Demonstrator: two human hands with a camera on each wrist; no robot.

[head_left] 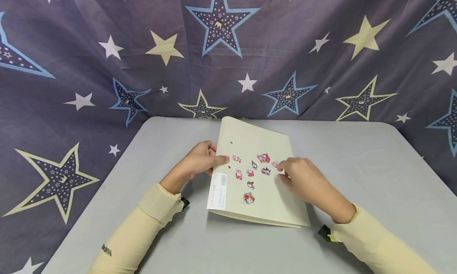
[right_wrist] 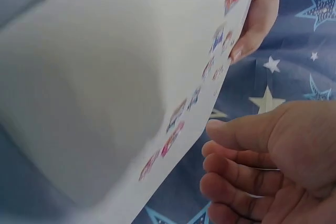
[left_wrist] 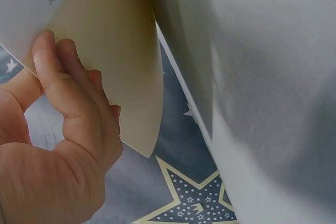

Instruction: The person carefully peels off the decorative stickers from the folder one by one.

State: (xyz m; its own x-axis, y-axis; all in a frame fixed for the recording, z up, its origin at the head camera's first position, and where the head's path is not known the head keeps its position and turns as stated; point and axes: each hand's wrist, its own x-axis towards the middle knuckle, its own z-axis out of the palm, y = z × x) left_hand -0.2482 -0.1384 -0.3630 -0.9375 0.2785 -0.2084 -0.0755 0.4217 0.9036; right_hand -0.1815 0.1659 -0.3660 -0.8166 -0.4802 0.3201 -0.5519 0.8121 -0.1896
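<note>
Folder [head_left: 264, 188] — long axis receding, label [head_left: 217, 191] left

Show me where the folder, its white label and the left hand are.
Folder [head_left: 261, 190]: head view, bare front cover.
White label [head_left: 218, 191]: head view, its middle.
Left hand [head_left: 201, 159]: head view, near the thumb's base.

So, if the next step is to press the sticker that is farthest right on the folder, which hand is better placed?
Probably the right hand: in the head view, it is at that pink sticker, while the left hand grips the left edge of the folder.
</note>
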